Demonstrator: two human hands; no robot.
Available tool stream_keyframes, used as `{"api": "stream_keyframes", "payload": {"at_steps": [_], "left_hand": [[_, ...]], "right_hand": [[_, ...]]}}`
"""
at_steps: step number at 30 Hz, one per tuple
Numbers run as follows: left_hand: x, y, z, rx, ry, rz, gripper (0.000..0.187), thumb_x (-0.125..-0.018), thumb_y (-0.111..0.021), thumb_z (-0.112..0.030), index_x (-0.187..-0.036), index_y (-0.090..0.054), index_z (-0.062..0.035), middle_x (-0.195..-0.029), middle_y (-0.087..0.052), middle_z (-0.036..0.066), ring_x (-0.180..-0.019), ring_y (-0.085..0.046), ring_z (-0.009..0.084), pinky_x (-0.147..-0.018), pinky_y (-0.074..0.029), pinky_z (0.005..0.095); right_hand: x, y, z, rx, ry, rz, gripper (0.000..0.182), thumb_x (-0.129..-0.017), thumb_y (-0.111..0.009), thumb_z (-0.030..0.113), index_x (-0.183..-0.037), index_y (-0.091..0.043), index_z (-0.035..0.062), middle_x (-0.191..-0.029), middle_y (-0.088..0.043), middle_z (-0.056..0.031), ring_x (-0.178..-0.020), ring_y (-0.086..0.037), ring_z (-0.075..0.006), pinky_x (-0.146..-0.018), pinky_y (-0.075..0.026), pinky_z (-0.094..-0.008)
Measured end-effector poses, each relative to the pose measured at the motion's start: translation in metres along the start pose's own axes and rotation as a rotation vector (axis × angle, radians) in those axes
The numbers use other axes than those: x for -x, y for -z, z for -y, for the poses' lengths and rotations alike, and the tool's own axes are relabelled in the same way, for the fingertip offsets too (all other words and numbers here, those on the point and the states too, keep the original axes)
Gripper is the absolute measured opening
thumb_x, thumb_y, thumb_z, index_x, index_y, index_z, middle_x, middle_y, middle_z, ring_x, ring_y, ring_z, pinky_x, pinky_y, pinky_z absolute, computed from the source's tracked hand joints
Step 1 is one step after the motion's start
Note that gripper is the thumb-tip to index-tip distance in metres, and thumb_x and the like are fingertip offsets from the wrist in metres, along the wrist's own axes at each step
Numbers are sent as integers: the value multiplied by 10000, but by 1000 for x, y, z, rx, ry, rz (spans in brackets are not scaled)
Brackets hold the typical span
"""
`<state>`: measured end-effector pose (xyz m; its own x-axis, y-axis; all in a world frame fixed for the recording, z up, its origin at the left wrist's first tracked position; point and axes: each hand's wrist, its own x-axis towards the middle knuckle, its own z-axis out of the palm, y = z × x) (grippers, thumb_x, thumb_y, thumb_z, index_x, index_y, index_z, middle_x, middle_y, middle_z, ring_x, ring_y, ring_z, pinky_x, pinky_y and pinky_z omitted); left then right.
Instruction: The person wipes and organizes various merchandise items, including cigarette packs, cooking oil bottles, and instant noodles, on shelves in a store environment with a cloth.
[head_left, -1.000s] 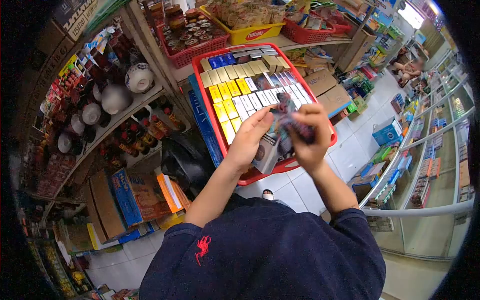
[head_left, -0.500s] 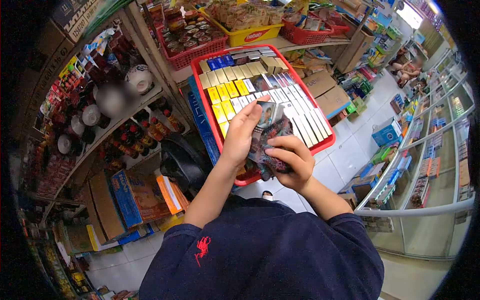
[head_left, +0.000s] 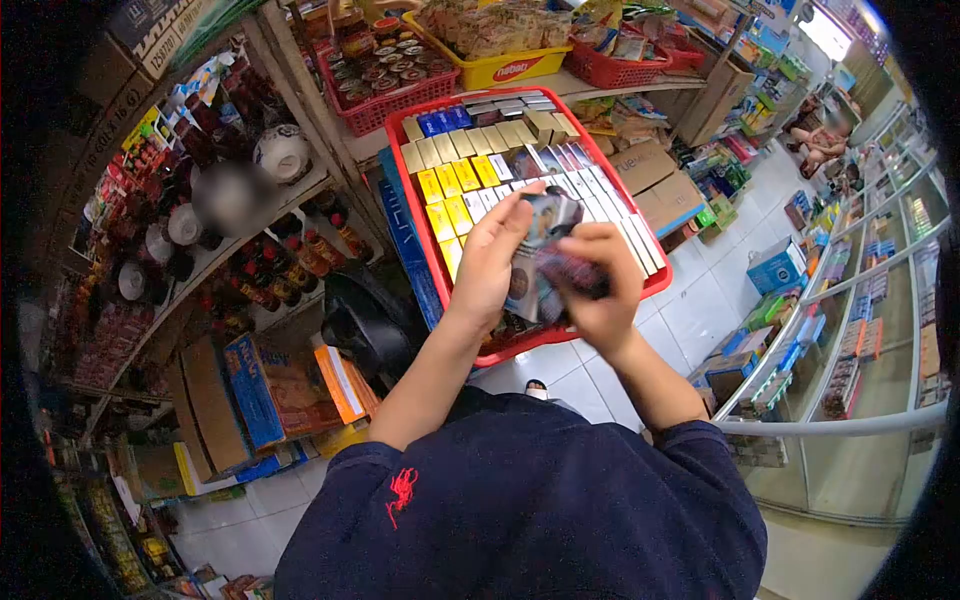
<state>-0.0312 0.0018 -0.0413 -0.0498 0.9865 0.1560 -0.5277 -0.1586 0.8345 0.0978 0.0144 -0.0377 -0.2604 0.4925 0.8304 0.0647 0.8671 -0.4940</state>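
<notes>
My left hand [head_left: 487,262] is closed around a dark cigarette pack [head_left: 522,285] with pictures printed on its face. My right hand [head_left: 612,290] grips a bunched, dark patterned cloth [head_left: 578,272] and presses it against the pack; motion blurs the cloth and fingers. Both hands are above the near part of a red plastic tray [head_left: 409,160]. Rows of cigarette packs fill the tray: yellow packs [head_left: 438,217] on the left, white packs [head_left: 612,205] on the right, gold packs [head_left: 428,152] and blue packs [head_left: 442,121] farther back.
A yellow basket [head_left: 545,68] and a red basket [head_left: 372,117] of goods stand on the shelf behind. Bottles and bowls [head_left: 282,155] line the left shelves. A black bag-like object [head_left: 365,320] is beside the tray. Glass display cases [head_left: 770,425] run along the right; a person [head_left: 822,145] sits far back.
My right hand has shifted slightly right, its wrist turned, moving the cloth over the pack. My left hand keeps hold of the pack, whose printed face now shows more.
</notes>
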Motion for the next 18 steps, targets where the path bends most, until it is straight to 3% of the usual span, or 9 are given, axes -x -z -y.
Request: {"api": "stream_keyframes", "payload": {"at_steps": [2, 3, 5, 9, 13, 18], "left_hand": [[-7, 3, -2, 62, -11, -55, 341, -902, -364, -270, -1112, -459, -19, -974, -561, 91, -852, -563, 157, -764, -453, 284], [-11, 6, -3, 66, 43, -178, 336, -905, -346, -279, -1092, -457, -25, -948, -563, 101, -844, -572, 181, -762, -468, 314], [-20, 14, 7, 322, 94, -231, 339, -905, -338, -290, -1089, -453, -30, -972, -562, 116, -874, -568, 211, -805, -455, 349], [-23, -4, 10, 390, 110, -210, 379, -911, -300, -310, -1124, -431, -24, -1034, -550, 146, -951, -540, 238, -868, -410, 389], [-23, -12, 5, 334, 184, -184, 406, -912, -287, -320, -1127, -427, -5, -1046, -544, 161, -939, -547, 254, -839, -432, 385], [-30, -22, 19, 330, 115, -160, 377, -909, -313, -288, -1115, -440, 0, -1020, -561, 168, -923, -556, 252, -827, -442, 374]], "right_hand": [[10, -4, 5, -41, 70, 111, 409, -495, -648, -34, -890, -556, 20, -819, -518, -138, -727, -534, -286, -644, -441, -332], [11, -4, 8, -64, 106, 174, 415, -495, -640, -26, -898, -556, 21, -827, -516, -137, -735, -534, -285, -637, -438, -339], [16, -3, 1, 24, 174, 202, 412, -495, -638, -29, -896, -557, 17, -823, -512, -134, -736, -531, -282, -634, -439, -342], [0, 7, -9, 143, 116, -89, 407, -482, -646, -31, -877, -563, 19, -806, -510, -124, -720, -527, -279, -606, -436, -330], [3, 9, -12, 160, 269, 72, 436, -443, -624, -4, -874, -566, 22, -796, -519, -116, -705, -530, -275, -600, -436, -342], [-5, 29, -11, 179, 158, -92, 403, -472, -632, -22, -866, -568, 30, -791, -525, -110, -695, -534, -273, -599, -441, -339]]}}
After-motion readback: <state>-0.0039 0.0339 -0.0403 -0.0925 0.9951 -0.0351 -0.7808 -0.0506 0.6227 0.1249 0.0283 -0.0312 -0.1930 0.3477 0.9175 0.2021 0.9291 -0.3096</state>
